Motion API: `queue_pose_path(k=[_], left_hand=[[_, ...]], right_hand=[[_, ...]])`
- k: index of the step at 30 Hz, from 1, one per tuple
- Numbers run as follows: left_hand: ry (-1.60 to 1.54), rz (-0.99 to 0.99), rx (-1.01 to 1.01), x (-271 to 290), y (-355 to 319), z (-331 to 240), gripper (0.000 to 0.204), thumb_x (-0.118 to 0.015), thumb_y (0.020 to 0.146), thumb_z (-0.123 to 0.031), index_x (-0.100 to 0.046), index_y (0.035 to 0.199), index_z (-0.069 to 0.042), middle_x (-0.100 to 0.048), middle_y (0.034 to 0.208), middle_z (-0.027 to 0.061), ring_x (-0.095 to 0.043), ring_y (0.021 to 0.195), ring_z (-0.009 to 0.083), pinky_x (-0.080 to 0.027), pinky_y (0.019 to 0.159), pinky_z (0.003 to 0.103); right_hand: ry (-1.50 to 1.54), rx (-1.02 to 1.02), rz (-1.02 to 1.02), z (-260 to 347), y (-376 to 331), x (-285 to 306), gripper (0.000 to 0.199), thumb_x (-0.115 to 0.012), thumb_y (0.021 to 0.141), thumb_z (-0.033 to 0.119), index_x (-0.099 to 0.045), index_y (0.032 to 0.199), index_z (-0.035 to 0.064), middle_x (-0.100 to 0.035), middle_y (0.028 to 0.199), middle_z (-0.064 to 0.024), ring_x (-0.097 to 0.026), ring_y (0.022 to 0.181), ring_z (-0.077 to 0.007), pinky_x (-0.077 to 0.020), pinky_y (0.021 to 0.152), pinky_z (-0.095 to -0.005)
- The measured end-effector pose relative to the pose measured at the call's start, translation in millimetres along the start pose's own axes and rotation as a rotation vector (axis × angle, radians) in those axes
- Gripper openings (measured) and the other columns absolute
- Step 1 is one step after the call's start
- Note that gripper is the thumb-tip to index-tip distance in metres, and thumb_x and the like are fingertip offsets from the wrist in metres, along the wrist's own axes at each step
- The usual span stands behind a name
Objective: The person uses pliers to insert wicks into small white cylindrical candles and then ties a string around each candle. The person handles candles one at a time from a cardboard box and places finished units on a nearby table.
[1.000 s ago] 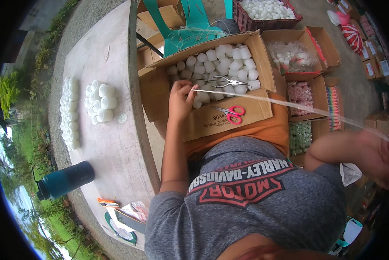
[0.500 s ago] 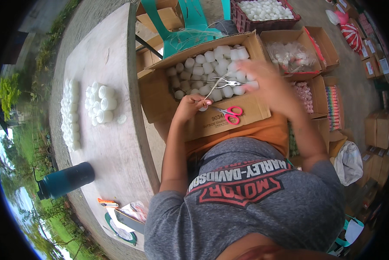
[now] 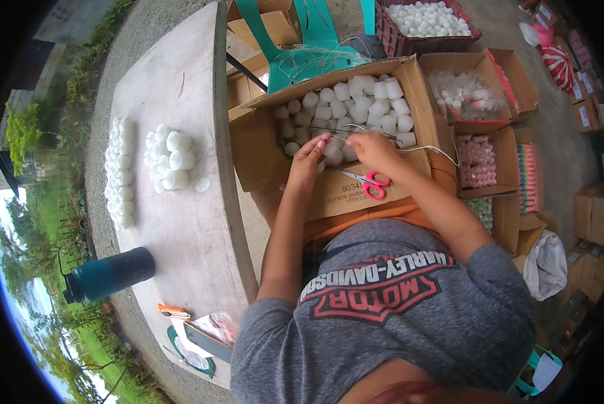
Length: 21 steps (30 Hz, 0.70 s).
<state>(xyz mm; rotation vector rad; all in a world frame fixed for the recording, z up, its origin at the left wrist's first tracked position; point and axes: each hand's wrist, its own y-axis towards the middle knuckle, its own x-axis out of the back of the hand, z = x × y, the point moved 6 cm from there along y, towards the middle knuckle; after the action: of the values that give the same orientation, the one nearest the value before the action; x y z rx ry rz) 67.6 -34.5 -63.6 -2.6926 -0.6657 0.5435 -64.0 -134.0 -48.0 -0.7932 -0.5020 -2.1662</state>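
Observation:
My left hand (image 3: 308,158) is closed in a pinch at the near edge of an open cardboard box (image 3: 261,161), with the white cord between thumb and finger. Close beside it, my right hand (image 3: 376,151) is also closed, its fingers curled at the white cord (image 3: 443,149), which loops out past my right wrist. Thin metal pieces show between the hands, too small to make out; my right hand may hide the pliers. White cup-shaped pieces (image 3: 366,106) fill the box. Pink-handled scissors (image 3: 374,185) rest on the near flap, below my right hand.
Left is a pale table (image 3: 181,249) with grouped white cups (image 3: 175,160), a dark teal bottle (image 3: 110,275) and an orange cutter (image 3: 174,311). A green chair (image 3: 308,64) holding loose cord stands beyond the box. A crate (image 3: 409,42) and goods boxes (image 3: 493,161) stand right.
My right hand has come left and down, close to my left hand. The cord now loops out to the right, and the pliers seen before no longer show clearly. The view has shifted slightly.

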Motion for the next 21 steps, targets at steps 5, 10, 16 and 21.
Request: queue_pose_path(k=[5,10,16,21], left_hand=[[0.326,0.147,-0.192,-3.5,9.2,17.1,0.024,-0.058,0.091,-0.018,-0.064,0.107,-0.001,-0.063,0.103,0.0011,-0.054,0.095,0.0093,-0.042,0.084,0.026],[0.495,0.182,-0.117,-8.4,11.7,23.4,0.021,-0.057,0.092,-0.017,-0.064,0.102,0.000,-0.063,0.093,0.0019,-0.054,0.086,0.0093,-0.043,0.080,0.025],[0.423,0.145,-0.176,-8.8,9.2,15.6,0.021,-0.056,0.092,-0.017,-0.064,0.099,0.001,-0.063,0.090,0.0015,-0.053,0.084,0.0089,-0.042,0.079,0.024],[0.394,0.173,-0.087,-6.1,13.8,26.6,0.022,-0.058,0.091,-0.017,-0.064,0.099,0.002,-0.064,0.089,0.0016,-0.054,0.082,0.0077,-0.043,0.077,0.023]], right_hand=[[-0.006,0.176,0.127,42.6,-5.8,6.8,0.014,-0.053,0.081,0.016,-0.065,0.081,0.0082,-0.063,0.084,-0.0107,-0.059,0.084,-0.0312,-0.0463,0.074,-0.0429],[-0.293,0.229,-0.253,37.6,6.9,33.2,0.008,-0.059,0.081,0.018,-0.065,0.078,0.0136,-0.057,0.082,-0.0028,-0.051,0.087,-0.0211,-0.0354,0.082,-0.0386],[-0.283,0.252,-0.211,38.4,-11.0,14.5,0.008,-0.063,0.080,0.020,-0.066,0.087,0.0172,-0.061,0.088,0.0025,-0.051,0.093,-0.0177,-0.0299,0.086,-0.0390],[0.012,-0.039,-0.057,9.3,-10.0,-0.1,0.012,-0.064,0.080,0.024,-0.067,0.085,0.0143,-0.064,0.085,0.0003,-0.052,0.094,-0.0208,-0.0295,0.085,-0.0398]])
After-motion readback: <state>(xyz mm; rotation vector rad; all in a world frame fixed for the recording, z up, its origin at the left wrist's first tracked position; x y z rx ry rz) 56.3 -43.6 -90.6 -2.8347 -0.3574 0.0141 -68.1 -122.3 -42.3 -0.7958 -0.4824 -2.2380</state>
